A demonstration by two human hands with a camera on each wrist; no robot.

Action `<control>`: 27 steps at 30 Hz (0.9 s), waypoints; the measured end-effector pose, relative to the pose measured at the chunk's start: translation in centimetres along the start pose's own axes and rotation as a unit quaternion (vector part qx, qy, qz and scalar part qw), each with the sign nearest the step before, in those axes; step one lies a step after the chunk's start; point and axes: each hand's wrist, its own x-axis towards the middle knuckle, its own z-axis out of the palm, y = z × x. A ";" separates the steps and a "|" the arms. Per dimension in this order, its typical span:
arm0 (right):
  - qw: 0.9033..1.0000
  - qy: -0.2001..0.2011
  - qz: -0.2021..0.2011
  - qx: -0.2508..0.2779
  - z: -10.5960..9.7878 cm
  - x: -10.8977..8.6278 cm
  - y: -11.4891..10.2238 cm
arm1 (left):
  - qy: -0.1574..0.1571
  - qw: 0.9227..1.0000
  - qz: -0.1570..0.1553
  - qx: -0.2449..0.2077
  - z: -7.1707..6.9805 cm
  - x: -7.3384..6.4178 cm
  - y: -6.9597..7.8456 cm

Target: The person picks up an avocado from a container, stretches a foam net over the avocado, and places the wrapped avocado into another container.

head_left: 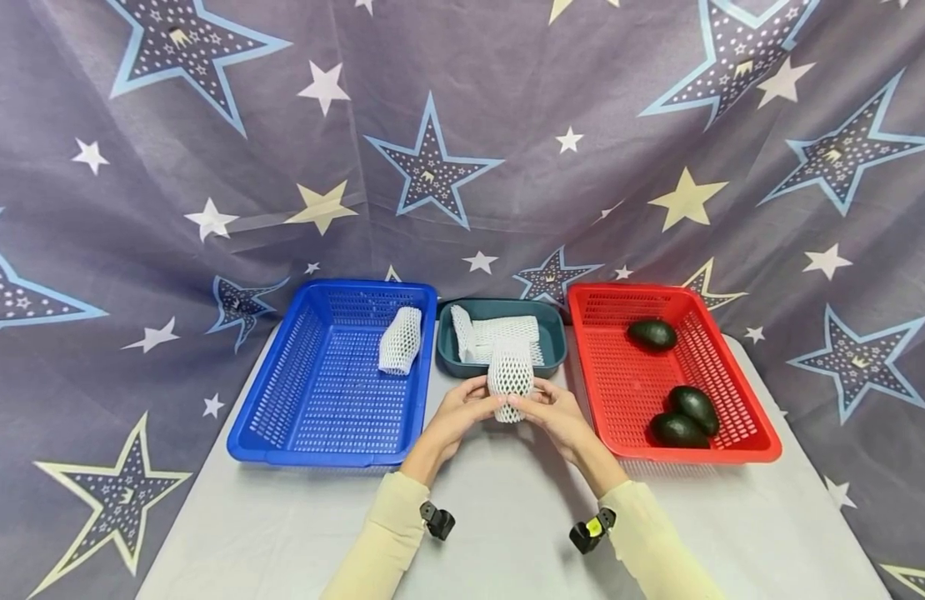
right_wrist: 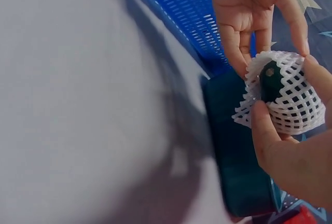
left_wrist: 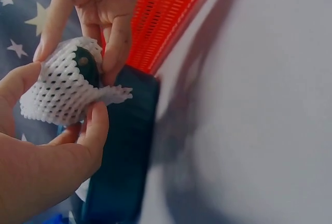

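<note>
Between both hands is an avocado (right_wrist: 271, 81) inside a white foam net sleeve (head_left: 511, 379), held up in front of the dark green tray (head_left: 451, 367). My left hand (head_left: 457, 418) pinches the sleeve from the left with thumb and fingers. From the other side my right hand (head_left: 562, 418) grips it the same way, the two thumbs nearly meeting at the near side. In the left wrist view the avocado's dark stem end (left_wrist: 87, 66) shows through the sleeve's open mouth, and a flap of netting sticks out beside it.
Several empty foam sleeves (head_left: 500, 331) lie in the green tray. The blue basket (head_left: 320, 457) at left holds one sleeve-wrapped piece (head_left: 400, 340). In the red basket (head_left: 612, 383) at right lie three bare avocados (head_left: 652, 334). A starred cloth (head_left: 462, 100) hangs behind the table.
</note>
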 end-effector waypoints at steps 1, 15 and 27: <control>1.000 0.002 -0.002 -0.003 0.1 0.0 -0.2 | -0.001 1.000 0.002 0.002 0.0 -0.1 0.2; 0.998 -0.038 -0.058 0.000 1.6 -0.5 -3.5 | 0.014 1.000 0.025 0.010 0.1 -0.3 4.5; 0.995 -0.034 -0.092 -0.024 3.1 -0.5 -5.6 | 0.032 0.999 0.021 0.002 -1.2 -0.3 7.0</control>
